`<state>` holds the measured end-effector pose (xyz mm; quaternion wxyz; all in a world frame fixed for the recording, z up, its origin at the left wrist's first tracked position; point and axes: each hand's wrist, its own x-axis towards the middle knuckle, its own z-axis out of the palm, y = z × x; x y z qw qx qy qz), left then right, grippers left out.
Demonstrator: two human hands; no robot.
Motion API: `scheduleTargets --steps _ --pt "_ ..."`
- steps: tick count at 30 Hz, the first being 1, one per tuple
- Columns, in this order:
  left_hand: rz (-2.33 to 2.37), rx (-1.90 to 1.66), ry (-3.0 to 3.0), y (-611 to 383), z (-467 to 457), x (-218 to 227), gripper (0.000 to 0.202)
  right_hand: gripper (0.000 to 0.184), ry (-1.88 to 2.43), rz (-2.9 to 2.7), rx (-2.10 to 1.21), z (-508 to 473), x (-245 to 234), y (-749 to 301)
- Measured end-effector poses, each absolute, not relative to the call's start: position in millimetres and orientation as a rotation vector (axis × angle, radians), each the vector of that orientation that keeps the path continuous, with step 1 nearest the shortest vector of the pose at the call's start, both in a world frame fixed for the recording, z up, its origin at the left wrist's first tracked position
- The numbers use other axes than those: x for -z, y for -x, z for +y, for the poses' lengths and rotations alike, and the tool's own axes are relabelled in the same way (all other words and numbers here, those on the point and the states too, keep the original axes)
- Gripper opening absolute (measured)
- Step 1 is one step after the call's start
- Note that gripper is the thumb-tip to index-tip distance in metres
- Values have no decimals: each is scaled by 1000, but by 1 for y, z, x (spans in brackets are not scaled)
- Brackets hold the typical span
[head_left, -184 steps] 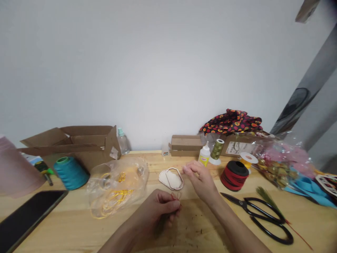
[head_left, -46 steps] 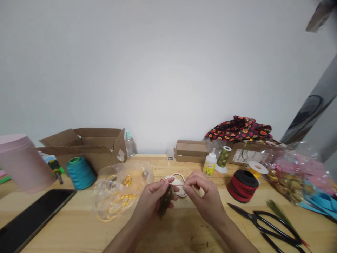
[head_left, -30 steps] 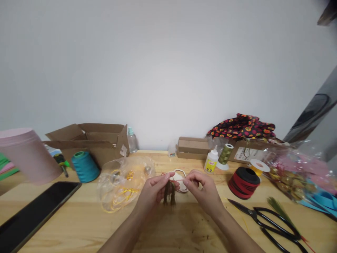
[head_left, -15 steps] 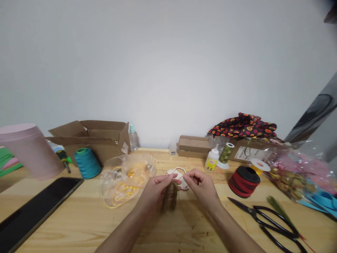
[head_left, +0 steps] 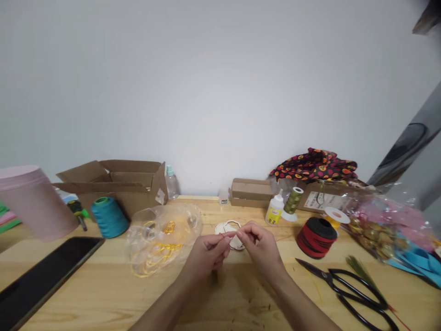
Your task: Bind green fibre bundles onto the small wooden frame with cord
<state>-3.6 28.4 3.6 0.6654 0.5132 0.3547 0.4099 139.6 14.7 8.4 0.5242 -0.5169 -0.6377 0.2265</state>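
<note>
My left hand is curled closed around a green thread tassel; only a dark green bit shows below the fingers. Thumb and forefinger of my right hand pinch a thin red cord, which runs across to my left fingertips. The two hands almost meet. Just behind them on the table lie pale, flat, scallop-edged pieces, partly covered by my fingers. A second green tassel with a red cord lies at the right, beside black-handled scissors.
On the left are a phone, a teal thread cone, an open cardboard box and a plastic bag of yellow cord. To the right stand a glue bottle, a green thread spool and a red cord spool.
My left fingers have curled in over the tassel, which hung in plain sight before. My right hand has come closer to the left. The whole view has shifted slightly.
</note>
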Motion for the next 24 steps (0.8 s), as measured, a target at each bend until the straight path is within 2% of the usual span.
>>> scheduleTargets --steps 6,10,15,24 --pt "785 -875 -1222 0 22 -4 37 15 1193 -1485 -515 12 -7 -135" --pt "767 -918 -1161 3 24 -5 38 14 1183 -1409 -626 12 -8 -136" --pt "804 -919 -876 11 25 -13 24 16 1143 -1309 -772 15 -7 -140" --pt "870 -1016 -867 14 29 -11 27 17 1149 -1366 -735 12 -11 -138"
